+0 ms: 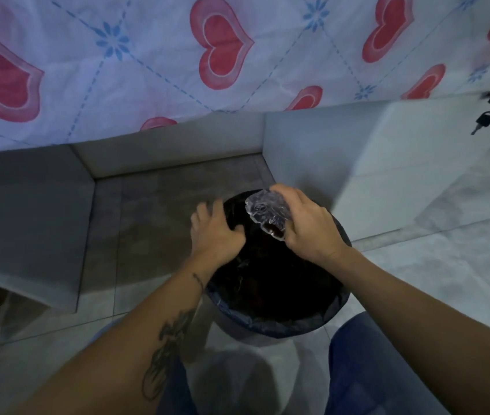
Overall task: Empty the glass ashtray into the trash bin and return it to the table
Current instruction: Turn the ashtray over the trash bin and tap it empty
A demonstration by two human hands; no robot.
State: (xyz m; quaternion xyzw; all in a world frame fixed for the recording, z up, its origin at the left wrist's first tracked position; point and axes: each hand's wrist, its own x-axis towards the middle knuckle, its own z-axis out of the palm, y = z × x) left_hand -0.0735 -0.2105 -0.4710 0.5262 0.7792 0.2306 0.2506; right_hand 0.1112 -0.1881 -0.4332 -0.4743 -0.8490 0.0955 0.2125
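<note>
- My right hand (pixel 309 226) clamps the glass ashtray (pixel 266 215) by its edge, tipped on its side over the far rim of the trash bin (pixel 270 326), so whatever is in it drops into the black liner (pixel 267 280).
- My left hand (pixel 215 232) rests on the bin's left rim, fingers spread and curled on the liner, probably steadying it.
- The table is out of view.

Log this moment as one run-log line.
stage: emptying | right hand: holds glass ashtray tipped over trash bin | left hand: on bin's far rim | table: unseen
</note>
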